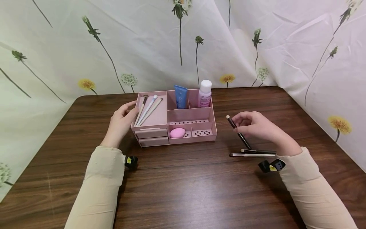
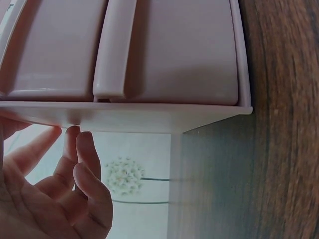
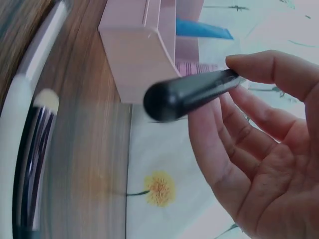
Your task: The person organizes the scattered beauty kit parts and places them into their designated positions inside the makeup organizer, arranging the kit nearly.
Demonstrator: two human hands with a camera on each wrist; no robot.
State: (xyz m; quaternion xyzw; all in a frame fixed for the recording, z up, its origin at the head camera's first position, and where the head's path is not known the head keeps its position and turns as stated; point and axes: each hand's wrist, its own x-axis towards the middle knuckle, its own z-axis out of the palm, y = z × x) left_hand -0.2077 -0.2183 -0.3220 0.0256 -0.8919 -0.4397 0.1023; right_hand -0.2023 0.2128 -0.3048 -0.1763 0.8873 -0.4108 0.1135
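My right hand [image 1: 255,125] pinches a black makeup brush [image 1: 238,133] between thumb and fingers, its pale tip up and to the left, its handle slanting down. In the right wrist view the rounded handle end faces the camera. Below that hand, a white-handled brush [image 1: 254,155] and another black brush [image 1: 260,151] lie side by side on the table. My left hand [image 1: 121,122] is at the left side of a pink makeup organizer [image 1: 160,116]; the left wrist view has its fingertips against the side wall. Several brushes [image 1: 147,109] lie in the organizer's top tray.
A blue tube [image 1: 180,97] and a white-capped pink bottle [image 1: 204,94] stand in the organizer's back compartments. A pink makeup sponge [image 1: 177,133] sits in a front one. Two drawers [image 1: 152,133] are closed under the tray. A flowered cloth [image 1: 148,41] hangs behind the wooden table [image 1: 183,184].
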